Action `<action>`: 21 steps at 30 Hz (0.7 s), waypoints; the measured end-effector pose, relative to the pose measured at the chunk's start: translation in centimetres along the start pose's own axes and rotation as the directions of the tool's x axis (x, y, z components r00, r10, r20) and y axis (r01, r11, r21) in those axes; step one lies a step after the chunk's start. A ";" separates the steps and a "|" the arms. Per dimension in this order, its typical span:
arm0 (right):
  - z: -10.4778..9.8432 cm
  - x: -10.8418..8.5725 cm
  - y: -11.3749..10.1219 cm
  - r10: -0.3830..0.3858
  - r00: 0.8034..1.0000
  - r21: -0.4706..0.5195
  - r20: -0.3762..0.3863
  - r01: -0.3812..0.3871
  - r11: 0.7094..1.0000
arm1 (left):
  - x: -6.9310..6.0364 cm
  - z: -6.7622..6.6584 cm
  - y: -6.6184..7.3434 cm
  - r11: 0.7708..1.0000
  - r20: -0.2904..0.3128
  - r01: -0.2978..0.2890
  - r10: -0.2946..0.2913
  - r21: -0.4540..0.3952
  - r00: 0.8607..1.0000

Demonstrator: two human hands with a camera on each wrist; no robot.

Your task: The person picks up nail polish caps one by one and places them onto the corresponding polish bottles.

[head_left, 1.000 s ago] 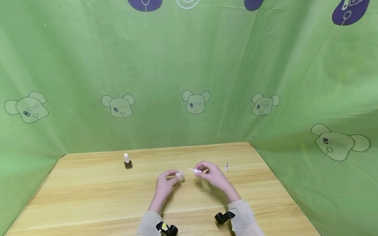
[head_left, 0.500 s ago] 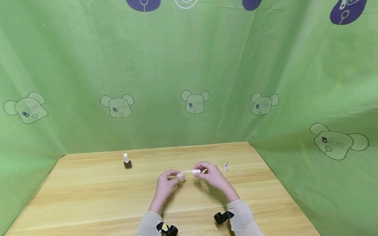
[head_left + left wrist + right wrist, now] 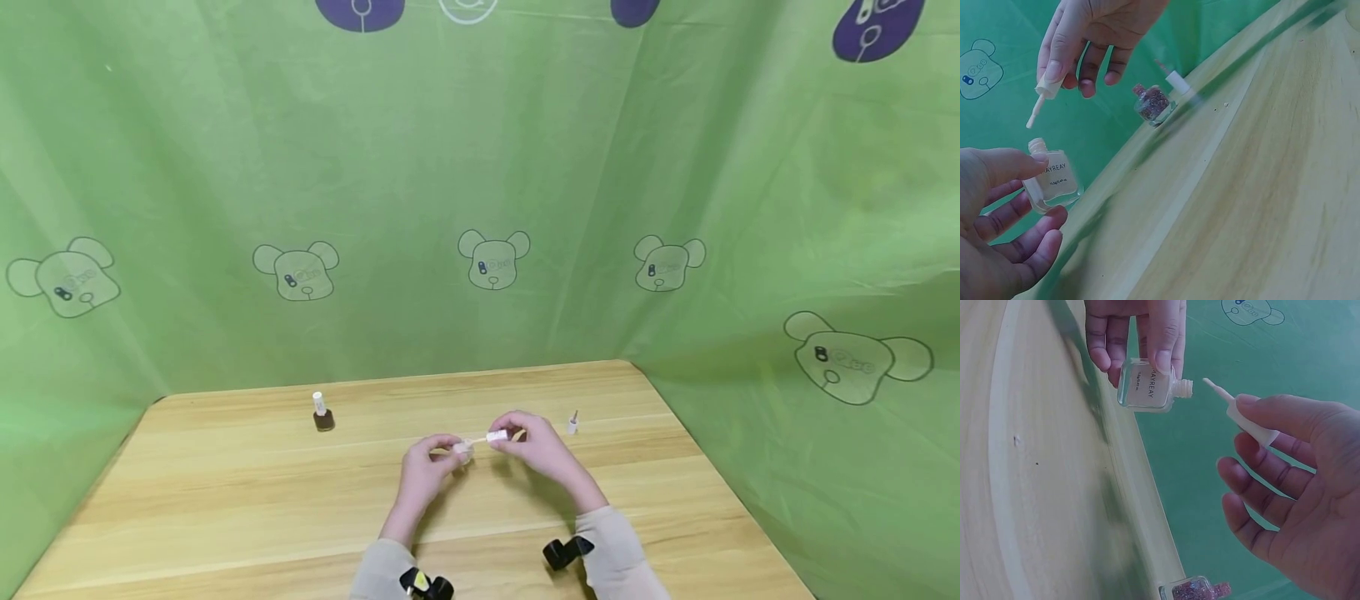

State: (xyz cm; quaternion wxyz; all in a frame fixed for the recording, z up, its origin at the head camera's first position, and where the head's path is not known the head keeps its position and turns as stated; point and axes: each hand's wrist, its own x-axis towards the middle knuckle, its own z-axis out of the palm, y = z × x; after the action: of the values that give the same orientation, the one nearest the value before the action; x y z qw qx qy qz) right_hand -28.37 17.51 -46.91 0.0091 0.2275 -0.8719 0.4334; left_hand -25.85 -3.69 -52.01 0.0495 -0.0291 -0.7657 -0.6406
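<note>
My left hand [image 3: 423, 477] pinches a square nail polish bottle [image 3: 1057, 178] with pale polish and an uncovered threaded neck. In my right hand [image 3: 542, 448] is its white cap [image 3: 1251, 427], held between thumb and fingers. The pale-coated brush [image 3: 1217, 390] on the cap points at the bottle's mouth, with a small gap between them in both wrist views. Beyond the hands, an uncapped glitter polish bottle [image 3: 1154, 105] stands on the table; the head view does not show it. Beside it, a second white cap [image 3: 573, 427] stands with its brush up.
A capped bottle of dark nail polish [image 3: 324, 418] stands at the back left of the wooden table [image 3: 225, 492]. Green curtains [image 3: 405, 167] hang around the back and sides. Each sleeve carries a black wrist camera [image 3: 567, 552].
The brush has swung level and come nearer the bottle's neck. My left hand has tilted the bottle's neck toward the brush and shifted slightly right.
</note>
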 end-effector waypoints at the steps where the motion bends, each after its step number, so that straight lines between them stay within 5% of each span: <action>1: 0.0 0.0 0.0 0.000 1.000 -0.006 -0.001 0.000 1.000 | 0.0 0.0 0.0 1.000 0.001 -0.002 0.002 0.006 1.000; 21: 0.1 0.2 0.3 -0.006 1.000 -0.043 -0.013 0.005 0.999 | -0.2 0.3 0.5 0.999 0.020 -0.025 0.025 0.037 0.999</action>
State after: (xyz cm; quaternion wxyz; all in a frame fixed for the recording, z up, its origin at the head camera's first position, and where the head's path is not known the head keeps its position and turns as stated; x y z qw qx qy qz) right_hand -28.60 17.49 -47.18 0.0210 0.2268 -0.8803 0.4161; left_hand -25.58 -3.35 -51.59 0.0507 -0.0440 -0.7775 -0.6253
